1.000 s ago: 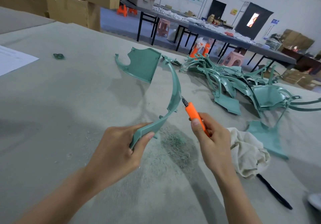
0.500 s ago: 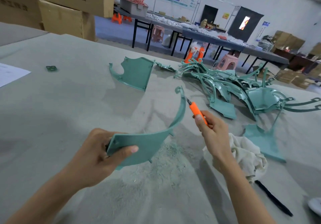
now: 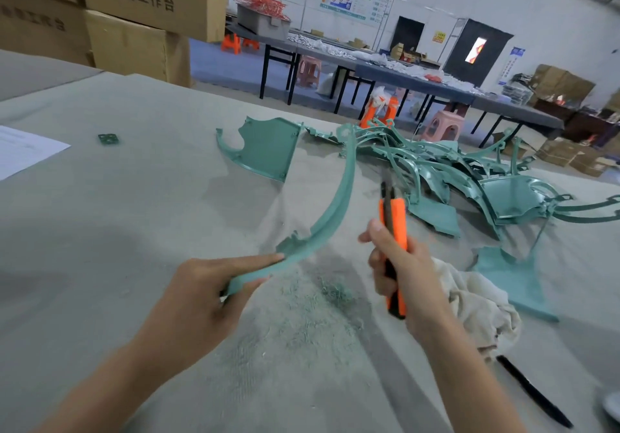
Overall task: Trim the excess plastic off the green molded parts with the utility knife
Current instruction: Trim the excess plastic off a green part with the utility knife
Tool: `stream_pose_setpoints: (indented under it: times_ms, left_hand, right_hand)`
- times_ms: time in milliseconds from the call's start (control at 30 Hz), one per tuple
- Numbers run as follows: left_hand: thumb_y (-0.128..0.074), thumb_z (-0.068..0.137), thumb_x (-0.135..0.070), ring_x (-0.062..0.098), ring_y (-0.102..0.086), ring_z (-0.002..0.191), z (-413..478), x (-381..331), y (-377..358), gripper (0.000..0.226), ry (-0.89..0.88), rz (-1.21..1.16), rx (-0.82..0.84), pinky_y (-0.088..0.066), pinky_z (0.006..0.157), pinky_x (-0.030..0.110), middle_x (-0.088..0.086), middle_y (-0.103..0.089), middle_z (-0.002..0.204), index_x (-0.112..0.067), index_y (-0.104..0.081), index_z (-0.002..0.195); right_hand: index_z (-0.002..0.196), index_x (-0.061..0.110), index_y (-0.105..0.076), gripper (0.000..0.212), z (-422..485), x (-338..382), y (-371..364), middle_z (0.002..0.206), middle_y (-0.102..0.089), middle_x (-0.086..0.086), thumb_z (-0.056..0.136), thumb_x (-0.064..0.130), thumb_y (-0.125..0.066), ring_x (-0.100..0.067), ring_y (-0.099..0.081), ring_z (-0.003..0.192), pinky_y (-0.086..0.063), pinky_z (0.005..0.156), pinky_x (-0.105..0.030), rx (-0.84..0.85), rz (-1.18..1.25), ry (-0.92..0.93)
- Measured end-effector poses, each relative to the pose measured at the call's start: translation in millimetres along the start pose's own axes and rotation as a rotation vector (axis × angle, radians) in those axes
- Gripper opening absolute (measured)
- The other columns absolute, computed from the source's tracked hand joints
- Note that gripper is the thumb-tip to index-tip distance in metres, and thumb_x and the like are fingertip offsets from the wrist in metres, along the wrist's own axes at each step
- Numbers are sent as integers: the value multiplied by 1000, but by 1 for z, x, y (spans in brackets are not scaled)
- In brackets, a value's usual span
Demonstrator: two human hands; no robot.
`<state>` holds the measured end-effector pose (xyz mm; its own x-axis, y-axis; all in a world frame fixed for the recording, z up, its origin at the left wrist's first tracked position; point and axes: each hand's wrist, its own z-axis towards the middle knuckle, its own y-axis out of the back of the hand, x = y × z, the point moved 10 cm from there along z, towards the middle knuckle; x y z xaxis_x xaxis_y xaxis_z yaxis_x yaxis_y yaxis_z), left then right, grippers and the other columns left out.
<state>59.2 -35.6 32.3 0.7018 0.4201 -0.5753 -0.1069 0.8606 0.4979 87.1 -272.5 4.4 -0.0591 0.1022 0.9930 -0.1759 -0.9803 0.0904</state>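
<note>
**Near the front middle of the bench: curved part in one hand, knife in the other**

Above a patch of green shavings [image 3: 330,298] at the near middle of the bench [image 3: 134,217], the left hand [image 3: 198,298] is holding a long curved green part [image 3: 339,204] by its lower end. Its fingers [image 3: 255,259] are pinching that end, with the index finger lying straight along the top and the thumb pressing from underneath. The part is arcing up and away from the hand, off the bench, with its far tip reaching toward the back edge.

Just to its right, the right hand [image 3: 402,274] is gripping an orange utility knife [image 3: 394,221], fingers [image 3: 380,281] curling round the handle and the thumb lying on its side. The knife is pointing up and away. Its blade end is blurred, sitting close beside the curved part but not touching it.

Toward the far right of the bench, a heap of green molded parts [image 3: 453,170] is lying tangled together. A flat green panel [image 3: 265,147] is resting apart from the heap, to its left, and another flat green piece [image 3: 513,278] is lying near the right edge. A crumpled pale cloth [image 3: 476,301] is sitting just behind the right wrist, and a thin black object [image 3: 533,395] is lying near the front right corner. At the left edge a sheet of paper [image 3: 23,150] is lying flat, with a small green piece [image 3: 108,138] near it.
</note>
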Motion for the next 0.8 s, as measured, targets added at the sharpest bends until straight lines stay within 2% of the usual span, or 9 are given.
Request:
stream_pose_setpoints:
  times_ms: [33,100,167,233,333,433,500,633,800]
  left_hand:
    - [-57,82,-9,-8,-62,65,-2,-6,-3,39,-44,55,17,-44,64,2,-35,-64,100,-25,-67,116]
    - [-47,70,-1,8,-69,92,-5,-18,-12,50,-162,195,65,-49,84,14,-8,-69,112,-11,-69,114]
    - [-59,54,12,22,-69,99,-8,-26,-18,59,-245,354,100,-48,90,27,8,-69,112,-2,-70,110]
    - [-60,52,14,25,-69,99,-9,-31,-22,59,-291,453,120,-51,85,35,11,-69,111,0,-70,109]
    - [-35,66,2,25,-68,101,-12,-33,-26,55,-328,490,146,-53,81,42,11,-69,113,1,-69,109]
    - [-61,58,15,26,-69,99,-13,-32,-30,53,-324,489,142,-54,79,44,13,-70,111,2,-70,108]
    - [-77,39,21,28,-69,99,-14,-30,-35,71,-301,482,177,-54,78,46,14,-70,110,4,-70,107]
    - [-60,57,17,27,-68,100,-16,-36,-37,54,-341,454,166,-53,83,42,13,-69,111,3,-69,109]
    - [-81,42,21,29,-67,102,-18,-43,-45,71,-348,458,202,-56,80,44,18,-68,113,7,-67,110]
  right_hand:
    - [92,-5,-57,77,-9,-2,-18,57,-42,4,61,63,-76,-9,-28,44,-25,39,-19,53,-2,-28]
    - [71,15,-57,51,-21,-7,-44,56,-38,1,60,60,-79,-10,-27,44,-25,39,-20,81,-19,-46]
    - [62,19,-48,44,-25,-7,-53,55,-35,-2,74,44,-82,-12,-27,45,-25,42,-23,36,-38,-10]
    - [51,22,-49,46,-25,-6,-51,51,-42,-4,88,29,-75,-13,-31,44,-28,44,-24,-18,-42,3]
    - [44,23,-57,52,-25,-5,-47,53,-54,-11,95,28,-65,-12,-34,40,-28,43,-21,5,-81,-9]
    - [50,20,-57,47,-26,-7,-43,50,-53,-9,96,29,-64,-13,-34,38,-28,43,-22,60,-104,-31]
    - [60,12,-58,40,-26,-11,-42,46,-51,-4,95,29,-63,-12,-34,37,-29,43,-20,93,-106,-56]
    - [62,12,-63,35,-27,-11,-36,48,-52,-7,87,37,-65,-13,-33,39,-28,43,-21,164,-76,-56]
    - [61,21,-70,29,-26,-3,-18,48,-55,-4,81,41,-74,-12,-41,40,-34,42,-19,263,-182,8]
